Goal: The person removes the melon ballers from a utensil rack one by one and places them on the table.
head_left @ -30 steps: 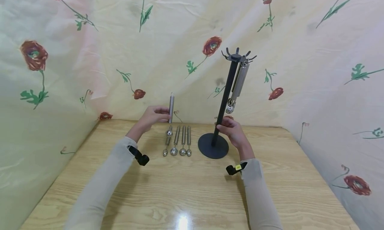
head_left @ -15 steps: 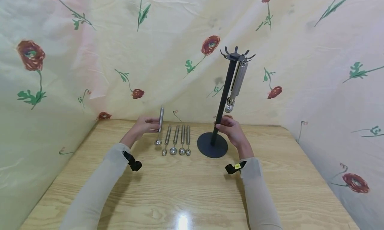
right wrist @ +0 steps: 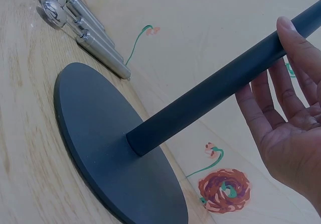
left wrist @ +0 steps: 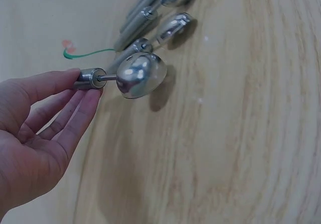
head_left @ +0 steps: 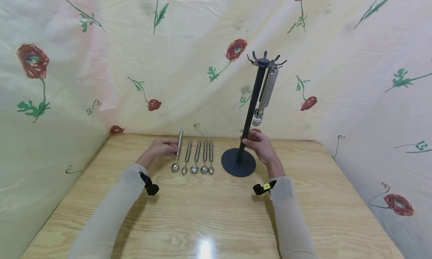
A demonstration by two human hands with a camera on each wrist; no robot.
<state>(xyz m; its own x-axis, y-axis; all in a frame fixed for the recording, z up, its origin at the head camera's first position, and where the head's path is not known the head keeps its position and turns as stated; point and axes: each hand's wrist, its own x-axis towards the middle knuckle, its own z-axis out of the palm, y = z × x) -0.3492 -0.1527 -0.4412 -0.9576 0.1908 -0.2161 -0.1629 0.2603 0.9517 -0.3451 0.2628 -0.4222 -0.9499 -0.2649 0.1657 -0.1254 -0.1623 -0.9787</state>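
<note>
- Head view: one shiny metal scoop (head_left: 179, 142), handle pinched in left hand (head_left: 158, 148), at left end of a row of four scoops (head_left: 197, 150) on desk (head_left: 216, 199); contact of its bowl with desk uncertain.
- Same view: one black stand (head_left: 251, 109), pole gripped low in right hand (head_left: 261, 146); metal utensils (head_left: 268, 88) hung together at one side, exact count unclear.
- Progress, as judged: partway; some pieces on stand, four laid on desk, a fifth in hand.
- Left-wrist view: handle between thumb and fingertips, rounded bowl outermost, neighbouring scoops near.
- Right-wrist view: thumb and fingers about pole; round base (right wrist: 100, 133) on desk.
- Surface and room: pale wood grain, bright reflection at near side; cream cloth (head_left: 189, 63) with red flowers behind and at both sides.
</note>
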